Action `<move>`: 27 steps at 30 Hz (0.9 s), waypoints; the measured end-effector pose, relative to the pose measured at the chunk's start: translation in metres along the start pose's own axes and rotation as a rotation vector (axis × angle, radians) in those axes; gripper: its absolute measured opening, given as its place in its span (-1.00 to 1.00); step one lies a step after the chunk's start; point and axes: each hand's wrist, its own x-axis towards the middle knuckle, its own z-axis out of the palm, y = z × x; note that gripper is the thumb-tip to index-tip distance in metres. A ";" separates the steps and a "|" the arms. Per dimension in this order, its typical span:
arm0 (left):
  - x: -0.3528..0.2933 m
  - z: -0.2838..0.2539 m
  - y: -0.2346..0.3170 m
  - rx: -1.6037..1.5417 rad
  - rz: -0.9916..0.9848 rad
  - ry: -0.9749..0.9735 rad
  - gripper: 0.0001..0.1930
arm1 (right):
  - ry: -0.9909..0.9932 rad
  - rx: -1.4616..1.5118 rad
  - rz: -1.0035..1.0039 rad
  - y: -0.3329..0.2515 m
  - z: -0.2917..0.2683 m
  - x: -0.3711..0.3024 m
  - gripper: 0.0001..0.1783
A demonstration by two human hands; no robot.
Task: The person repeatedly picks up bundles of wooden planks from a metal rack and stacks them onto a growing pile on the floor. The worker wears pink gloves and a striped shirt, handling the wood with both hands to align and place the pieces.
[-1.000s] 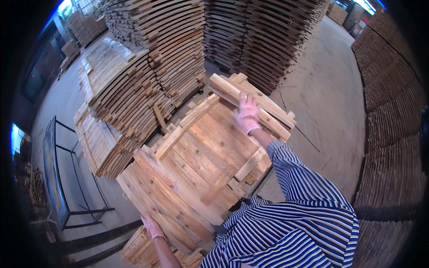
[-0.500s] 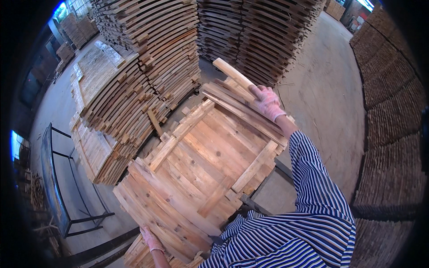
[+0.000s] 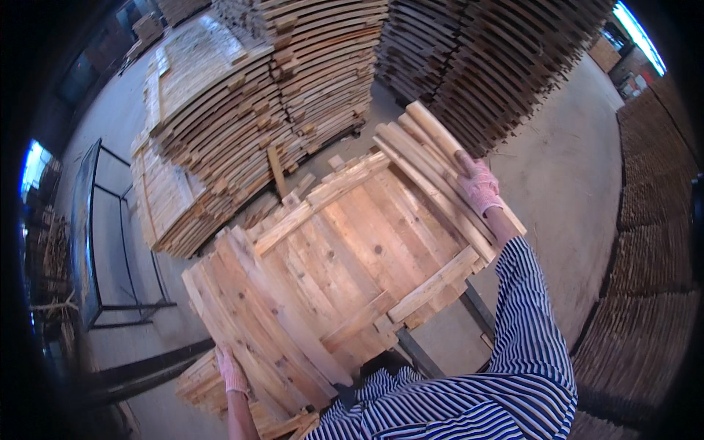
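My right hand (image 3: 479, 187), in a pink-and-white glove, is closed round the outermost wooden board (image 3: 434, 132) at the right end of a low pile of boards. Several more narrow boards (image 3: 425, 180) lie side by side under and beside it. My left hand (image 3: 230, 370), gloved the same way, lies with its fingers stretched along the outer edge of the wide planks (image 3: 249, 312) at the pile's left end. Between my hands a recessed bed of pale planks (image 3: 359, 235) shows, bordered by wooden strips (image 3: 433, 284).
Tall stacks of boards (image 3: 315, 66) rise ahead, with a lower stack (image 3: 198, 88) on the left. A black metal frame (image 3: 92, 235) stands at the far left. Dark stacked slats (image 3: 653, 271) line the right side. Metal rails (image 3: 418, 356) support the pile.
The board in my right hand has come down alongside the other narrow boards, which now lie closer together. My left hand has shifted slightly up along the plank edge. The view has turned.
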 end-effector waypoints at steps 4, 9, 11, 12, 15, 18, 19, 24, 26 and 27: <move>-0.028 0.054 0.069 -0.041 -0.100 -0.061 -0.33 | 0.109 0.051 -0.133 -0.030 -0.028 -0.072 -0.26; -0.011 0.037 0.051 0.003 -0.022 -0.026 -0.31 | -0.041 0.339 -0.270 -0.152 0.035 -0.180 -0.20; -0.002 0.030 0.035 -0.012 -0.015 0.014 -0.30 | -0.138 0.276 -0.264 -0.215 0.068 -0.222 -0.21; 0.001 0.025 0.031 -0.020 -0.005 0.026 -0.30 | -0.172 0.246 -0.282 -0.243 0.093 -0.240 -0.20; -0.001 0.057 0.050 -0.052 0.057 -0.054 -0.31 | -0.121 0.292 -0.480 -0.289 0.148 -0.277 -0.33; 0.001 0.042 0.031 -0.024 0.043 0.021 -0.36 | -0.369 0.357 -0.374 -0.308 0.139 -0.283 -0.21; 0.002 0.045 0.030 -0.077 -0.029 -0.013 -0.38 | -0.433 0.407 -0.321 -0.295 0.134 -0.271 -0.17; 0.010 0.046 0.018 -0.201 0.021 -0.052 -0.38 | 0.367 0.254 -0.320 -0.176 0.093 -0.144 -0.14; 0.004 0.049 0.026 -0.204 -0.027 -0.037 -0.40 | 0.443 0.039 -0.082 -0.112 0.058 -0.093 -0.18; 0.001 0.047 0.027 -0.207 -0.054 -0.009 -0.41 | 0.424 -0.093 0.018 -0.089 0.043 -0.078 -0.20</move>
